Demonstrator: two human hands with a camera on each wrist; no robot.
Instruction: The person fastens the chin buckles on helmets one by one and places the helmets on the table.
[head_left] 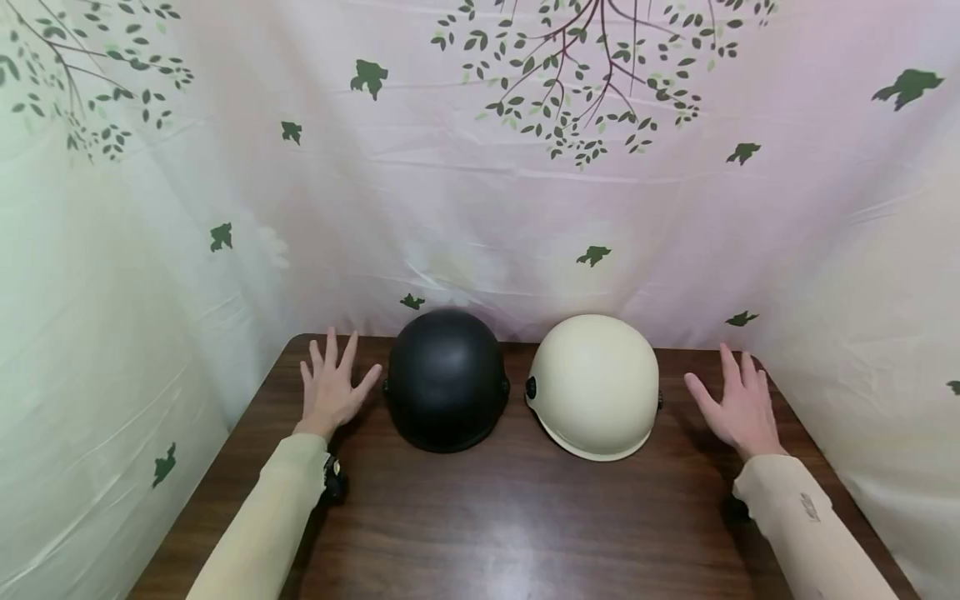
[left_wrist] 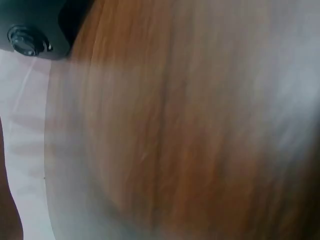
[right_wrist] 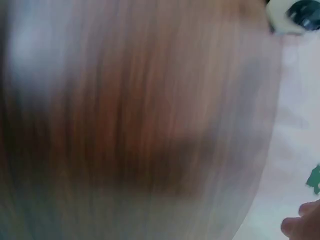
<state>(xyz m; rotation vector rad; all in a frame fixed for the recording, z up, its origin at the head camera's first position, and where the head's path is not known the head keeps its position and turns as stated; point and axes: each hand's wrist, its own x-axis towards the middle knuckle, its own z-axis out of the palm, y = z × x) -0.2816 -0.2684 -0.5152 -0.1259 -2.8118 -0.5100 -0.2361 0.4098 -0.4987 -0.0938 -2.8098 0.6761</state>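
Note:
Two helmets stand side by side near the back of the table in the head view: a black helmet on the left and a cream helmet on the right. My left hand, fingers spread, is left of the black helmet, its thumb close to that helmet's side. To the right of the cream helmet, a little apart from it, is my right hand, its fingers extended. Neither hand holds anything. The left wrist view catches a corner of the black helmet; the right wrist view shows part of the cream helmet.
The dark wooden table has a shiny surface with rounded back corners. A pale curtain printed with leaves and birds hangs behind it and along both sides. Both wrist views are blurred over the tabletop.

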